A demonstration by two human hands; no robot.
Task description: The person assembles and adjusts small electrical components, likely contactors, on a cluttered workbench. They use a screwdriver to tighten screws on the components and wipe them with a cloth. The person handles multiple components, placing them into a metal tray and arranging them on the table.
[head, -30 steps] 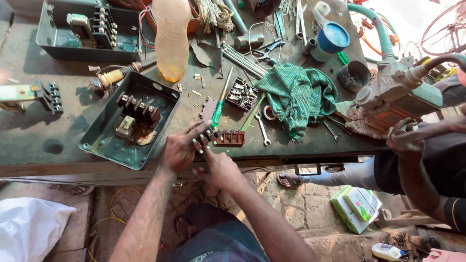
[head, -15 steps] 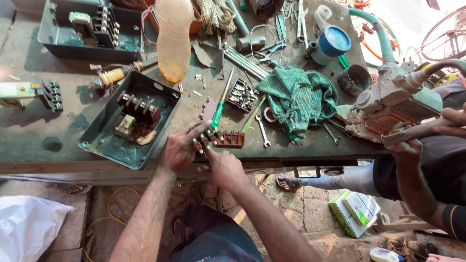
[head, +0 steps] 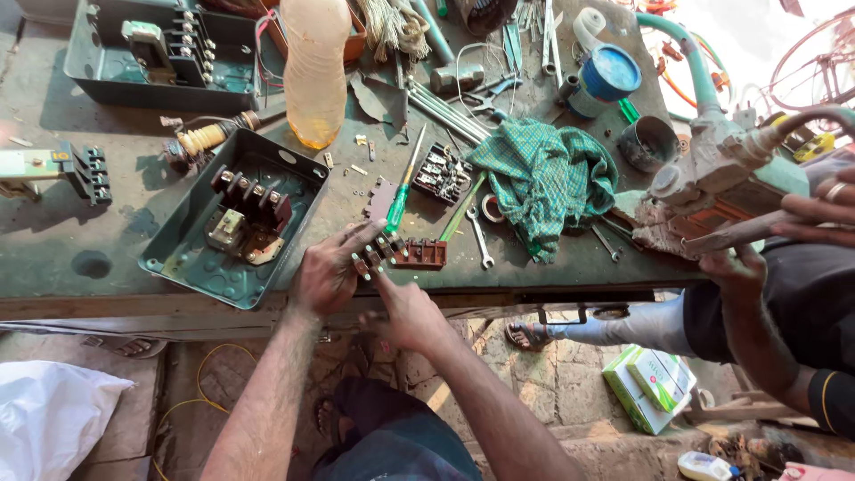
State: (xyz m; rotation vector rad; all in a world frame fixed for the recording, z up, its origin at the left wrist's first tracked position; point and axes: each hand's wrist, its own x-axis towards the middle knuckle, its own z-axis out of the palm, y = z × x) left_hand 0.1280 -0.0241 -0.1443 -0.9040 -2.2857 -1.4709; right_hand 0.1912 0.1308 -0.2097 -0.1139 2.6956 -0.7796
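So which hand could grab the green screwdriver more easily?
Likely the right hand: only its fingertip touches the terminal block, while the left hand lies spread over that block. The screwdriver lies just beyond it.

Terminal block lies right of open box.

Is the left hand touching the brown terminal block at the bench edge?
Touching. The head view shows the left hand with its fingers laid over the near end of the brown terminal block, no gap visible.
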